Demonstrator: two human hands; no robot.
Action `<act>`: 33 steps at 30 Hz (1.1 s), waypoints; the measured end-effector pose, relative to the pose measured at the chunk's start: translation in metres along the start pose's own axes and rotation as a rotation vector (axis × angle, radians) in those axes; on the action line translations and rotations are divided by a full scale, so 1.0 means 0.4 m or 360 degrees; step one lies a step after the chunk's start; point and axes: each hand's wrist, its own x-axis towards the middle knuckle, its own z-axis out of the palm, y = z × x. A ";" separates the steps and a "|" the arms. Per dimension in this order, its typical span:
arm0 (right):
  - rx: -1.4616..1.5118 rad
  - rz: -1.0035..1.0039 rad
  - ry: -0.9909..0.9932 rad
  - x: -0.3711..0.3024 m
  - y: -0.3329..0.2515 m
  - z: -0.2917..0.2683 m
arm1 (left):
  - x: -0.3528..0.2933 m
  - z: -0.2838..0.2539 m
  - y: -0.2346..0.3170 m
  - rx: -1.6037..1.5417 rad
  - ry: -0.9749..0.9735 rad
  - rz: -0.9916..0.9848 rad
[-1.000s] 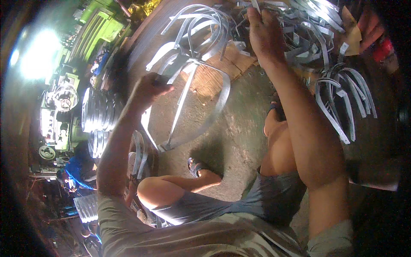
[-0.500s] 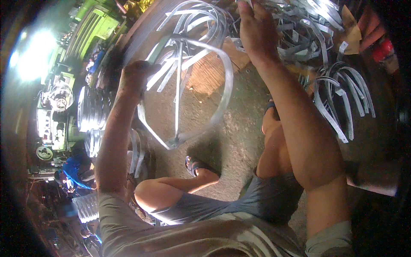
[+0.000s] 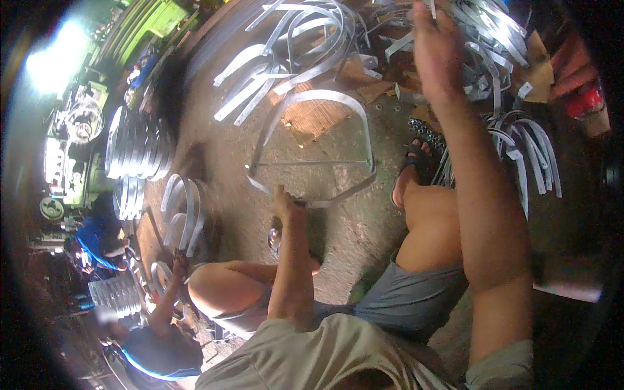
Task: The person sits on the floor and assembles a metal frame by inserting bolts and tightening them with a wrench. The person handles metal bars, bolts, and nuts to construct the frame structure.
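Note:
My left hand point(image 3: 285, 205) is closed on the lower edge of a D-shaped metal frame point(image 3: 338, 97), a bent flat band with a thin straight crossbar. The frame hangs over the floor in front of my knees, its rounded side pointing away from me. At the top right, my right hand point(image 3: 441, 55) is raised with its fingers closed round a thin, pale metal piece point(image 3: 433, 8). That piece runs up to the picture's upper edge, so its kind cannot be made out. Behind my right hand lies a heap of loose bent metal strips point(image 3: 487, 32).
Curved flat bands point(image 3: 312, 39) lie beyond the frame, near brown cardboard point(image 3: 315, 117). More bent strips point(image 3: 530, 149) are at the right. Stacked metal hoops point(image 3: 136, 146) stand left, by green machines point(image 3: 78, 175). A co-worker in blue point(image 3: 159, 348) reaches toward curved strips point(image 3: 182, 208).
My left hand has swung right and down, turning the frame so its crossbar runs sideways and its rounded side points away. My right hand has moved right. The co-worker now shows at lower left.

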 end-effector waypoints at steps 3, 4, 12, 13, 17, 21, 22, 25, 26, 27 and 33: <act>0.0061 0.0198 -0.0073 0.006 0.010 -0.020 | 0.036 -0.046 -0.084 -0.0267 0.0180 -0.0250; 0.0086 0.0171 -0.0090 0.004 0.014 -0.012 | 0.093 -0.081 -0.128 -0.0394 0.0116 -0.0296; 0.0119 0.0061 -0.0264 0.006 0.069 -0.037 | 0.067 -0.136 -0.382 -0.0242 0.0352 -0.0075; 0.0120 0.0039 -0.0265 0.009 0.075 -0.050 | 0.048 -0.140 -0.397 -0.0260 0.0329 -0.0064; 0.0078 0.0445 -0.0316 0.034 0.059 -0.067 | 0.145 -0.247 -0.416 0.0916 0.0300 -0.0115; 0.0201 0.0598 -0.0276 0.030 0.038 -0.075 | -0.011 -0.206 -0.377 0.2034 0.0441 0.0781; 0.0176 0.0609 -0.0289 0.029 0.032 -0.070 | -0.019 -0.197 -0.355 0.2045 0.0212 0.0992; 0.0147 0.0692 -0.0334 0.006 0.017 -0.052 | 0.017 -0.199 -0.317 0.2340 -0.0595 0.1549; 0.0131 0.0678 -0.0332 0.011 0.019 -0.048 | 0.049 -0.187 -0.303 0.2594 -0.1012 0.1590; 0.0129 0.0680 -0.0335 0.008 0.030 -0.037 | 0.086 -0.189 -0.282 0.2847 -0.1435 0.1607; 0.0208 0.0736 -0.0446 0.036 0.068 -0.054 | 0.144 -0.235 -0.225 0.3515 -0.1770 0.1399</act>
